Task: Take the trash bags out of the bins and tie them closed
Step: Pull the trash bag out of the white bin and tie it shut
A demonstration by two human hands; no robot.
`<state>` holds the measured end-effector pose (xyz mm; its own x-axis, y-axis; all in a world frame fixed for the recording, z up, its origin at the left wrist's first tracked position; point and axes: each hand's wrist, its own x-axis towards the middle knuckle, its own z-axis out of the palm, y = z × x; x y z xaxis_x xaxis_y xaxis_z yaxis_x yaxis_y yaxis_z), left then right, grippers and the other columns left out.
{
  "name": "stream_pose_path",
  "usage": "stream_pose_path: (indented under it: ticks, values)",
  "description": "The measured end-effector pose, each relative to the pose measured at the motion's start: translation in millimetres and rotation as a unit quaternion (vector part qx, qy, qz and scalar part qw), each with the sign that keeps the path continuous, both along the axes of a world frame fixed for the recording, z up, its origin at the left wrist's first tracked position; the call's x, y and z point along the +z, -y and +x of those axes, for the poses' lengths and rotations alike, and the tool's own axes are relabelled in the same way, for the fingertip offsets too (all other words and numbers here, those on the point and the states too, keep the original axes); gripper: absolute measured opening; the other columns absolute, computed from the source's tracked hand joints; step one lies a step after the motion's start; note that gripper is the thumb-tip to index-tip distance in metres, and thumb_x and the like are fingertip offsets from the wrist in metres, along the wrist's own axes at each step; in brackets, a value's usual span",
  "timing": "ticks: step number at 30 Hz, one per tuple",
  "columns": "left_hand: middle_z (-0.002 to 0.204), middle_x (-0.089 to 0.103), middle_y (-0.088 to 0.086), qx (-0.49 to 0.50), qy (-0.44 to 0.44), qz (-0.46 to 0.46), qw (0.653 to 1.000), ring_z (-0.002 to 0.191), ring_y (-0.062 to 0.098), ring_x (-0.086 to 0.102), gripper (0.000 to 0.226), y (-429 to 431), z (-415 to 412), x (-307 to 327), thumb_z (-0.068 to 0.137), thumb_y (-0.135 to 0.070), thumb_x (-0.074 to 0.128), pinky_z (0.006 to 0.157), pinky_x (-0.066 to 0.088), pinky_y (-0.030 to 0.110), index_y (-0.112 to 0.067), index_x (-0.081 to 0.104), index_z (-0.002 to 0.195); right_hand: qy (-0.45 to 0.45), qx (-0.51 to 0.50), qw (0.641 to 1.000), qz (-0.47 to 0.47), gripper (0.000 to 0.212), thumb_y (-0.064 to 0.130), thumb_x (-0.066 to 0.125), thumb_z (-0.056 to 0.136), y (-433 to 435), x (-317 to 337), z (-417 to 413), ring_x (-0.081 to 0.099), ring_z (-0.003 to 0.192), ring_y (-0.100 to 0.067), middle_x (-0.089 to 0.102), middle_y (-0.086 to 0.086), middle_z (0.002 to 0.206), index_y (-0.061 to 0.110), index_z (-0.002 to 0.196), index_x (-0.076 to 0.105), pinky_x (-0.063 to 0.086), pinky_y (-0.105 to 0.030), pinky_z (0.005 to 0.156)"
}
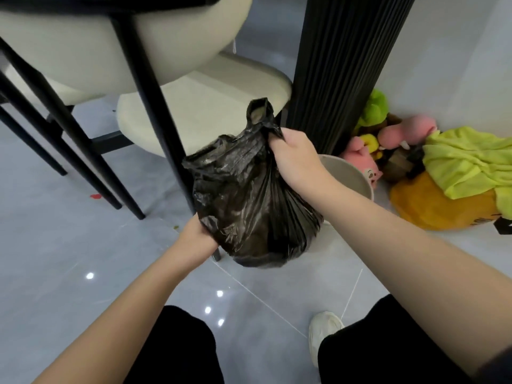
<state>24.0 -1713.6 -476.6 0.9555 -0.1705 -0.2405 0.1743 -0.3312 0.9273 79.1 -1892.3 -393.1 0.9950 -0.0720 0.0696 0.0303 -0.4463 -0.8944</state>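
A black trash bag [249, 206] hangs in the air, out of the bin [352, 176], whose pale open rim shows just behind and to the right of the bag. The right hand [293, 156] is closed in a fist around the gathered plastic at the bag's top right, with one handle loop sticking up above the knuckles. The left hand [199, 234] is curled against the bag's lower left side, gripping the plastic there; its fingertips are hidden behind the bag. Left of the bag and behind it stand cream chairs [205, 112] on black legs. Right of the bag, past the bin, a heap of plush toys [388, 137] and a yellow-green cloth [465, 159] lies against the wall, beside a ribbed black column [343, 65].
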Motion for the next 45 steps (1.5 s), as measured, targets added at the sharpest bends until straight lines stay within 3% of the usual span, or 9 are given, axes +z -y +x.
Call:
stream_pose_path:
  ticks: [7,11,15,24,26,29,32,38,45]
  values:
    - [0.124,0.053,-0.035,-0.129,-0.036,-0.112,0.985,0.116,-0.017,0.047,0.079,-36,-31,-12,0.064,-0.066,0.064,0.093,0.040,0.008,-0.041,0.036,0.133,-0.104,0.070,0.985,-0.116,0.031,0.023,0.040,0.096,-13,-52,-27,0.053,0.076,-0.022,0.058,-0.007,0.077,0.011,0.069,0.048,0.033,-0.029,0.059]
    - [0.118,0.065,-0.016,-0.028,0.033,-0.011,0.999,0.112,0.000,0.058,0.051,-24,-25,-47,0.077,-0.027,0.067,0.101,0.046,0.027,-0.024,0.057,0.127,-0.177,0.143,0.948,-0.222,0.027,0.021,0.042,0.096,-19,-70,-39,0.050,0.080,-0.025,0.054,-0.007,0.082,0.010,0.071,0.047,0.032,-0.031,0.063]
    - [0.078,0.069,-0.005,0.117,0.025,0.033,0.992,0.080,0.012,0.064,0.036,-21,-22,-54,0.084,0.006,0.049,0.068,0.050,0.025,-0.023,0.068,0.075,-0.206,0.191,0.926,-0.252,0.027,0.020,0.044,0.096,-21,-83,-47,0.053,0.079,-0.026,0.054,-0.007,0.081,0.009,0.072,0.045,0.034,-0.032,0.059]
    - [0.075,0.058,-0.006,0.094,0.011,0.031,0.995,0.074,0.007,0.055,0.024,-17,-20,-50,0.096,-0.031,0.048,0.076,0.043,0.028,-0.023,0.054,0.074,-0.201,0.182,0.943,-0.194,0.015,0.013,0.053,0.091,-24,-84,-37,0.061,0.052,-0.016,0.062,-0.006,0.070,0.005,0.082,0.062,0.043,-0.017,0.045]
    - [0.081,0.063,-0.011,0.041,0.028,0.059,0.997,0.082,0.004,0.061,0.018,-20,-19,-49,0.080,-0.042,0.066,0.078,0.046,0.027,-0.029,0.056,0.085,-0.207,0.169,0.950,-0.161,0.016,0.006,0.047,0.088,-25,-84,-34,0.061,0.044,-0.015,0.064,-0.007,0.067,0.004,0.084,0.063,0.048,-0.025,0.049]
    - [0.088,0.063,-0.024,0.011,0.028,0.143,0.989,0.094,0.003,0.061,0.054,-19,-21,-56,0.054,-0.057,0.073,0.080,0.048,0.029,-0.039,0.051,0.100,-0.186,0.169,0.961,-0.115,0.021,0.004,0.047,0.084,-30,-81,-34,0.064,0.051,-0.020,0.065,-0.004,0.068,0.012,0.078,0.065,0.053,-0.030,0.052]
    - [0.075,0.066,-0.008,0.031,0.047,0.169,0.984,0.078,0.014,0.063,0.016,-15,-20,-62,0.076,-0.035,0.071,0.071,0.049,0.036,-0.023,0.061,0.081,-0.171,0.203,0.953,-0.143,0.012,0.010,0.055,0.081,-32,-78,-35,0.063,0.067,-0.017,0.065,0.001,0.073,0.015,0.078,0.066,0.052,-0.028,0.060]
    - [0.082,0.068,-0.016,0.071,0.082,0.042,0.993,0.086,0.006,0.063,0.043,-14,-20,-56,0.084,0.010,0.046,0.081,0.049,0.022,-0.028,0.065,0.082,-0.160,0.258,0.940,-0.157,0.010,0.023,0.068,0.079,-25,-74,-40,0.053,0.061,-0.008,0.060,0.009,0.072,0.023,0.074,0.060,0.038,-0.017,0.052]
    - [0.077,0.062,-0.015,0.089,0.021,-0.068,0.993,0.077,0.004,0.058,0.028,-1,-23,-47,0.080,-0.002,0.052,0.073,0.045,0.019,-0.028,0.060,0.088,-0.086,0.264,0.946,-0.168,0.009,0.021,0.064,0.083,-18,-69,-39,0.054,0.064,-0.002,0.062,0.012,0.078,0.029,0.082,0.062,0.039,-0.013,0.057]
